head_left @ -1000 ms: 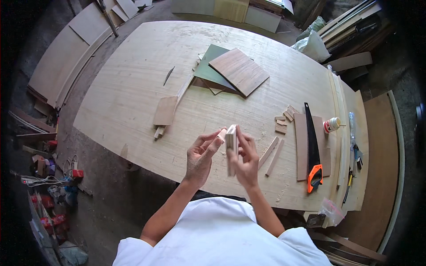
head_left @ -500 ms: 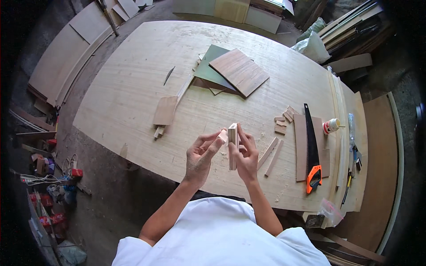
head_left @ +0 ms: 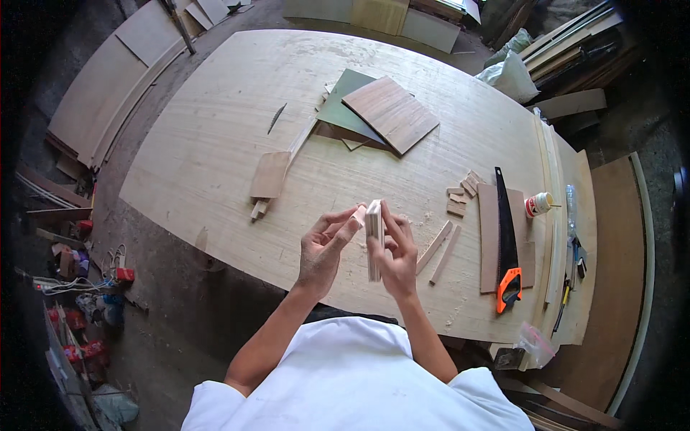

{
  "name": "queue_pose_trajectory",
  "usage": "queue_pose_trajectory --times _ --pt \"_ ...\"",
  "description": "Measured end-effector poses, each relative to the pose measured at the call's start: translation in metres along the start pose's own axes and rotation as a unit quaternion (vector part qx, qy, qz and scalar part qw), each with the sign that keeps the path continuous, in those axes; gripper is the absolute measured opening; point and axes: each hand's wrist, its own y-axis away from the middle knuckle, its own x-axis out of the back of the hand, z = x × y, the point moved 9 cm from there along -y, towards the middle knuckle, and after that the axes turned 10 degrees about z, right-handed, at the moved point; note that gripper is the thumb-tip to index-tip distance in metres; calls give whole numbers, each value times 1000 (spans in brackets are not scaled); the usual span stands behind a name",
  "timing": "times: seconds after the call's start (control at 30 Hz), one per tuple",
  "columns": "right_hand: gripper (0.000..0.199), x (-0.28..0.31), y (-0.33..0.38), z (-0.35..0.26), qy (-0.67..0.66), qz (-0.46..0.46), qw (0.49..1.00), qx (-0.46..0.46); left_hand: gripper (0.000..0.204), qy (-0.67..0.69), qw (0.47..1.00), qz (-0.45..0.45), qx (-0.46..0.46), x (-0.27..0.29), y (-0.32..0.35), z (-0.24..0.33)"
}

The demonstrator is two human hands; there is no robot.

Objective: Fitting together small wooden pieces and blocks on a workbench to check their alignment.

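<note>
Pale worktable (head_left: 208, 136) beneath, wooden block (head_left: 374, 233) tight between right fingers (head_left: 393, 225), small wood piece (head_left: 360, 214) tight between left fingers (head_left: 335, 218)

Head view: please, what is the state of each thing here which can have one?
Left hand: closed on a small wood piece
Right hand: closed on a wood block
Saw: lying down, unheld
Two sticks: lying apart, unheld
Brown board: lying over the green board
Tub: unheld, lid unclear
</note>
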Motion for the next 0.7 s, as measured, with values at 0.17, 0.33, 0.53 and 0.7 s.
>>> queue_pose_trajectory --times 0.17,0.33,0.53,0.7 --pt "69 -7 2 -7 8 -1 1000 6 34 11 1000 15 -9 12 -5 -12" --pt "67 -4 -6 29 21 -1 992 -121 34 6 1000 18 -13 10 -2 -1" --pt "68 -11 0 15 -2 -4 999 -40 33 -5 1000 21 -5 14 -1 0" --pt "70 -13 7 -6 9 -7 1000 27 34 -5 1000 28 8 16 -6 -3"
